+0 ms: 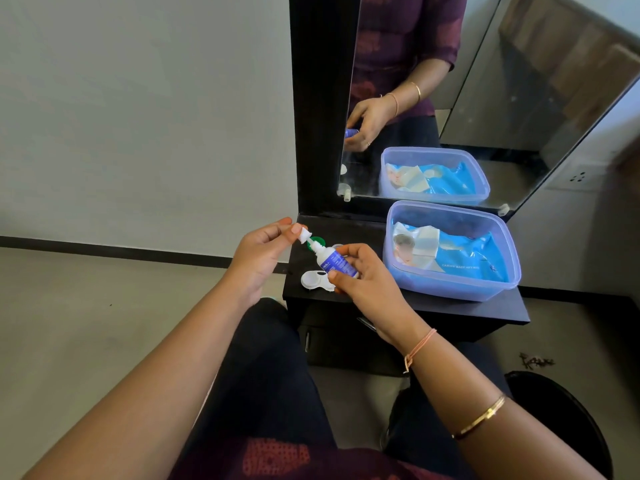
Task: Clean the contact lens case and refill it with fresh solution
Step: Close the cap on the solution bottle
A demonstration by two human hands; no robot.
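Observation:
My right hand [363,277] grips a small solution bottle [334,260] with a blue label, tilted with its nozzle up and to the left. My left hand [263,254] pinches the bottle's white cap [303,234] between thumb and fingers, just off the nozzle tip. Below the bottle, the white contact lens case [313,279] lies open on the black shelf [346,230]. A green lid [319,242] lies on the shelf behind the bottle, and a pale lid [337,246] shows beside it, partly hidden.
A clear plastic tub [450,289] holding a blue wipes packet [464,259] fills the right of the shelf. A mirror [485,98] in a black frame stands behind. A black stool [561,410] is at the lower right, and my lap is below the shelf.

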